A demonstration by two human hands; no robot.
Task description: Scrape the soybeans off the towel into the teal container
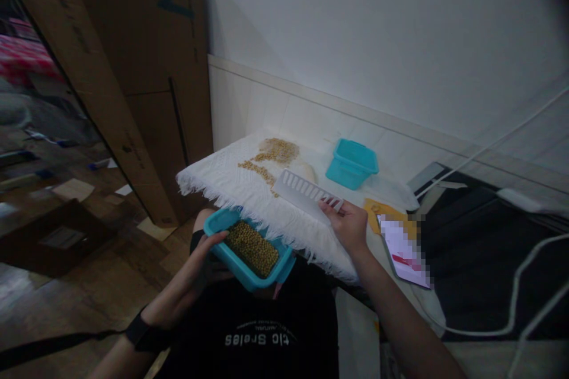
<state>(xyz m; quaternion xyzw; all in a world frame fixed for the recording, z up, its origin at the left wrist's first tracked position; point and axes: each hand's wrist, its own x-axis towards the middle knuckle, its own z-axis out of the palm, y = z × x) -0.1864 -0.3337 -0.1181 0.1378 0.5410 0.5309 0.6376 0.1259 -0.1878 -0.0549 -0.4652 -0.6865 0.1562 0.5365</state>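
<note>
My left hand (pixel 205 251) is closed on the rim of a blue plastic container (pixel 253 280), held tilted below the table's front edge. Small greenish-yellow beans (pixel 253 247) fill much of it. In my right hand (pixel 349 224) is a white slotted plastic strip (pixel 300 192), gripped at its near end. Its far end rests on or just above the white fringed cloth (pixel 217 169), touching or close to a trail of loose yellowish beans (pixel 262 172). A larger spread of these beans (pixel 280 151) lies farther back on the cloth.
Behind the strip stands a second blue container (pixel 351 163). To the right are a yellow packet (pixel 373 210), a phone (pixel 404 254) and white cables (pixel 511 308). A tall cardboard box (pixel 164 71) stands at the left, against the wall (pixel 377 29).
</note>
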